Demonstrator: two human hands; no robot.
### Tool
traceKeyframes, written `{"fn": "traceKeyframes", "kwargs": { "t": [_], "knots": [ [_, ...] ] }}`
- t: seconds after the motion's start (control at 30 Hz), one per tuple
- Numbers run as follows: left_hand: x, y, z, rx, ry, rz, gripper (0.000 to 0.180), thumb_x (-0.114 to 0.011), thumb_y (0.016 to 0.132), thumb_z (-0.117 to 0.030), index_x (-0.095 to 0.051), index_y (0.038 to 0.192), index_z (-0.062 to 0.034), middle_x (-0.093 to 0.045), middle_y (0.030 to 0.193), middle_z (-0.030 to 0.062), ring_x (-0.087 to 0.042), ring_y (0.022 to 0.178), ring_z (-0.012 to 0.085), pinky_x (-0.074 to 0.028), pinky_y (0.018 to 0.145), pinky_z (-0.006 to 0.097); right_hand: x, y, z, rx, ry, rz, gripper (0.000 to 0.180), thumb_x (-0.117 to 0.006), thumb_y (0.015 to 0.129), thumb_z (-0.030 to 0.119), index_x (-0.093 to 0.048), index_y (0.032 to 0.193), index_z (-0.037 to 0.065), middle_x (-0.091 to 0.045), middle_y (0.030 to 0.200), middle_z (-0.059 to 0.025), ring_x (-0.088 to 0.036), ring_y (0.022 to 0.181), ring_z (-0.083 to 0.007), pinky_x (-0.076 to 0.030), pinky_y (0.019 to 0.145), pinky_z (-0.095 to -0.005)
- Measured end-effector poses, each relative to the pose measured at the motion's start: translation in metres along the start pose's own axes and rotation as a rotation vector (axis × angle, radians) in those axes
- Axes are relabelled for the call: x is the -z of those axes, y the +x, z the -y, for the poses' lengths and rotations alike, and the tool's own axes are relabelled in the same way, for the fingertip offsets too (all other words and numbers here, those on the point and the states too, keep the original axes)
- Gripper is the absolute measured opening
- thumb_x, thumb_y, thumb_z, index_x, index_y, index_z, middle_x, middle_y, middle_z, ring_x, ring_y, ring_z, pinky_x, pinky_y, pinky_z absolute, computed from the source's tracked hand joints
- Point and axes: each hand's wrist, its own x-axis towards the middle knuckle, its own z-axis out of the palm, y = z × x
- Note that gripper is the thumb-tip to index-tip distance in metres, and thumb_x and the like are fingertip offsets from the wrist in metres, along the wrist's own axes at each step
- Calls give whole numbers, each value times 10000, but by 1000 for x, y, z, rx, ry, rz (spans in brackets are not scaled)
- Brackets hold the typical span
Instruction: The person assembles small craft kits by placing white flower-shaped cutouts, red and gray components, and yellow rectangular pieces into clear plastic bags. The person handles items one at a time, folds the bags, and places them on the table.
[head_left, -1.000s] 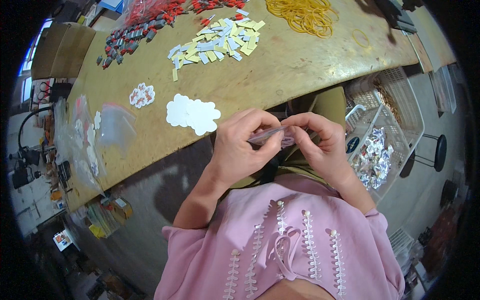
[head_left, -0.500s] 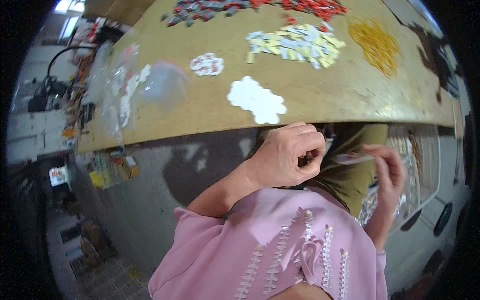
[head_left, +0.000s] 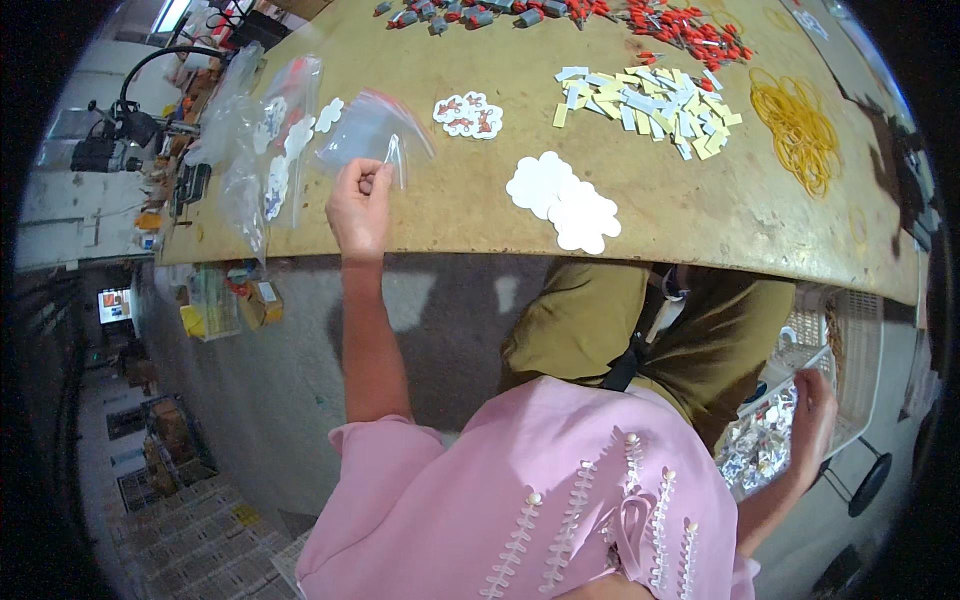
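My left hand point(head_left: 360, 205) reaches to the near left edge of the worktable point(head_left: 700, 215) and pinches the corner of a small clear plastic bag point(head_left: 372, 132) lying there. My right hand point(head_left: 812, 410) hangs low at my right side over a white basket point(head_left: 850, 340) filled with shiny packed bags point(head_left: 760, 445); its fingers touch the basket's rim, and I cannot tell whether it holds anything. White flower-shaped cards point(head_left: 562, 198) lie on the table between my arms.
More clear bags point(head_left: 262, 150) pile at the table's left end. Printed stickers point(head_left: 468, 113), yellow and white paper strips point(head_left: 650, 100), yellow rubber bands point(head_left: 800, 125) and red and grey small parts point(head_left: 680, 20) lie farther back. A lamp and clutter point(head_left: 120, 140) stand to the left.
My hands were together in front of my chest working on a small bag. They have parted: the left went out to the clear bags on the table, the right dropped to the basket.
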Motion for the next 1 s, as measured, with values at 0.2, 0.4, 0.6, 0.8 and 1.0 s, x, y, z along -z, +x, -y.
{"fn": "traceKeyframes", "kwargs": {
  "t": [0.2,0.4,0.6,0.8,1.0],
  "knots": [
    [-3,-52,-96,-277,-210,1,63,-707,977,-73,-694,926,-38,-681,889,72,-644,776,198,-516,718,327,-47,22,155,263,628,140,119,-711,971,-34,-740,1087,-37,-763,948,-123,-732,872,-177,-578,788,-312],
    [-8,-114,-182,-719,-407,387,183,-837,824,-30,-697,922,-94,-681,894,62,-647,815,281,-506,745,408,-59,34,216,213,1271,651,148,-717,1049,121,-754,1085,-17,-777,948,-28,-696,777,-76,-556,707,-230],
    [-35,-120,-190,-702,-507,503,187,-831,819,-29,-713,949,-92,-665,873,55,-635,808,274,-509,744,413,-44,31,201,83,1224,791,141,-671,1089,136,-738,1069,13,-772,932,-22,-702,748,-41,-506,604,-186],
    [-44,-136,-216,-468,-646,698,307,-913,797,-108,-720,1029,-50,-717,921,78,-692,766,219,-574,667,345,-65,25,194,78,1384,500,225,-731,1058,176,-672,910,17,-736,806,-21,-676,658,-49,-499,532,-194],
    [-60,-141,-213,-550,-555,623,162,-835,828,-50,-714,934,-41,-699,801,85,-701,656,252,-560,585,355,-68,28,197,64,1272,367,233,-724,1063,162,-692,890,10,-716,743,-16,-656,612,-47,-508,501,-211]
  ]
}}
